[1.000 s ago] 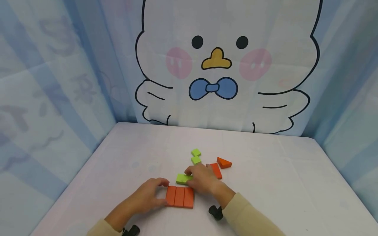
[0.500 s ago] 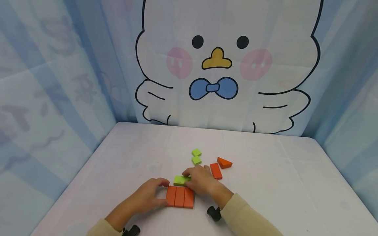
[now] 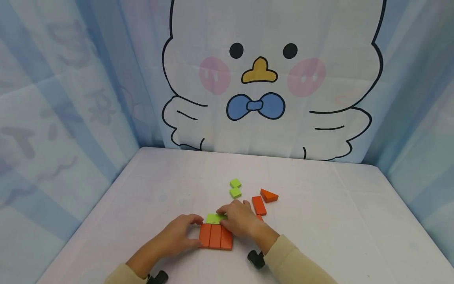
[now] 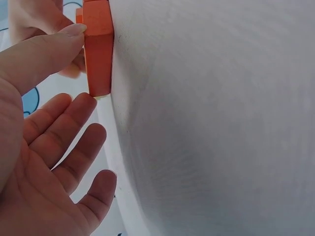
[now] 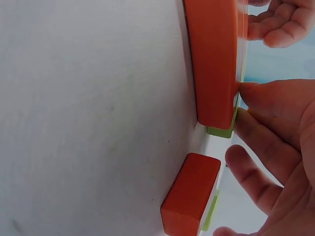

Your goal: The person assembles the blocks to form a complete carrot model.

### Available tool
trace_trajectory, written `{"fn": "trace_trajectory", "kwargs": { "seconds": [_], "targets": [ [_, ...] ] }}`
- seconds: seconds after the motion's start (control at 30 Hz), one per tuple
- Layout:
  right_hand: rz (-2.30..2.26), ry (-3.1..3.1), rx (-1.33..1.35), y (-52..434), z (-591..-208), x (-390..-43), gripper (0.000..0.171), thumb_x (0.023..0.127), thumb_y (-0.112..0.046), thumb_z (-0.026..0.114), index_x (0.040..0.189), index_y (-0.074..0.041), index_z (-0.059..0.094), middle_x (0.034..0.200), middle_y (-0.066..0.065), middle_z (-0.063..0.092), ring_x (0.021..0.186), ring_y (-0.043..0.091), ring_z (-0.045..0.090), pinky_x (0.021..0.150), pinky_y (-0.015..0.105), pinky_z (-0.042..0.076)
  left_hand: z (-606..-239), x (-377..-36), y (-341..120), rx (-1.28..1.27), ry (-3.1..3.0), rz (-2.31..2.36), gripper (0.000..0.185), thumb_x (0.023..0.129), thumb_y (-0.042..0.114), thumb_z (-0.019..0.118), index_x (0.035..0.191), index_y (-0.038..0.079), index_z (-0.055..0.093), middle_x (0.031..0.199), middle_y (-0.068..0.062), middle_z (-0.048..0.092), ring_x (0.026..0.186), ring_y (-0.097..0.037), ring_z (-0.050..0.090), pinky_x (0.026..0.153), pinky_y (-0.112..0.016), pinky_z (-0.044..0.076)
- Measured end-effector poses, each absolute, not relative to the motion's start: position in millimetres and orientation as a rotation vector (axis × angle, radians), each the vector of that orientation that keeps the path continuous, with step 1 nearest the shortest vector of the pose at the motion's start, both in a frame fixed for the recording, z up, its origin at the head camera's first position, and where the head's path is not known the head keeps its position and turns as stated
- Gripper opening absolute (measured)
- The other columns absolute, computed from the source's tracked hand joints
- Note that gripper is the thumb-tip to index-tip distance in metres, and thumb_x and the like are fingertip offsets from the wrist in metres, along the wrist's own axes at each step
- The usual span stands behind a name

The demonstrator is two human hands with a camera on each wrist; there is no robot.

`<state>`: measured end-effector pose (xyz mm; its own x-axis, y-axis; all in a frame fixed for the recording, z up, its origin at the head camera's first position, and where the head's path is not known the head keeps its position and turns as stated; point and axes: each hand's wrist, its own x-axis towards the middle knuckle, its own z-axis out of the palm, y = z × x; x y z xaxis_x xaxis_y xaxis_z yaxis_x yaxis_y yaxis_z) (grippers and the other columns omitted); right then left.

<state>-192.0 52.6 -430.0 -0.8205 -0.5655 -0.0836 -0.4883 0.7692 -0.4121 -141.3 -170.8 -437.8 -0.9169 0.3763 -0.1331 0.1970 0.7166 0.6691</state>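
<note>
Three orange rectangular blocks lie side by side on the table. At the left block, my left hand holds the near and far corners between thumb and index finger; its other fingers are loosely spread in the left wrist view. A light green rectangular block lies along the far ends of the orange row. Thumb and fingers of my right hand pinch its right end, hiding that part. In the right wrist view, the green block shows beyond the orange block.
Two small green cubes sit behind the right hand. Beyond that hand lie a loose orange rectangular block, another partly hidden orange piece and an orange triangular block. A printed curtain stands at the table's far edge.
My right hand has slid the green block left and nearer, up to the far ends of the orange row. An orange piece behind that hand has come into view. The left hand stays put.
</note>
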Motion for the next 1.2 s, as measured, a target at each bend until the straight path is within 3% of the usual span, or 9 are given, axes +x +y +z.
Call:
{"fn": "trace_trajectory", "kwargs": {
  "seconds": [0.6, 0.77, 1.2],
  "targets": [
    [-0.597, 2.724, -0.814, 56, -430, -190, 0.036, 0.095, -0.024, 0.069, 0.129, -0.014, 0.068, 0.122, -0.003, 0.068, 0.112, 0.022, 0.055, 0.1, 0.049, 0.036, -438, -142, -170, 0.438, 2.657, 0.991, 0.056, 0.08, 0.022, 0.086, 0.127, 0.003, 0.061, 0.117, -0.002, 0.063, 0.115, -0.03, 0.056, 0.1, -0.054, 0.044],
    [-0.608, 2.72, -0.782, 60, -429, -188, 0.041, 0.093, -0.023, 0.071, 0.132, -0.015, 0.065, 0.125, -0.002, 0.066, 0.114, 0.024, 0.056, 0.099, 0.047, 0.042, -438, -142, -170, 0.436, 2.651, 0.993, 0.056, 0.08, 0.022, 0.085, 0.127, 0.004, 0.061, 0.117, -0.001, 0.063, 0.115, -0.03, 0.056, 0.1, -0.054, 0.044],
    [-0.583, 2.693, -0.84, 77, -426, -172, 0.042, 0.09, -0.026, 0.075, 0.13, -0.014, 0.067, 0.12, -0.004, 0.067, 0.11, 0.019, 0.055, 0.095, 0.042, 0.046, -436, -141, -169, 0.432, 2.667, 0.992, 0.055, 0.079, 0.02, 0.086, 0.126, 0.004, 0.061, 0.117, -0.002, 0.063, 0.115, -0.03, 0.055, 0.1, -0.054, 0.043]
  ]
}}
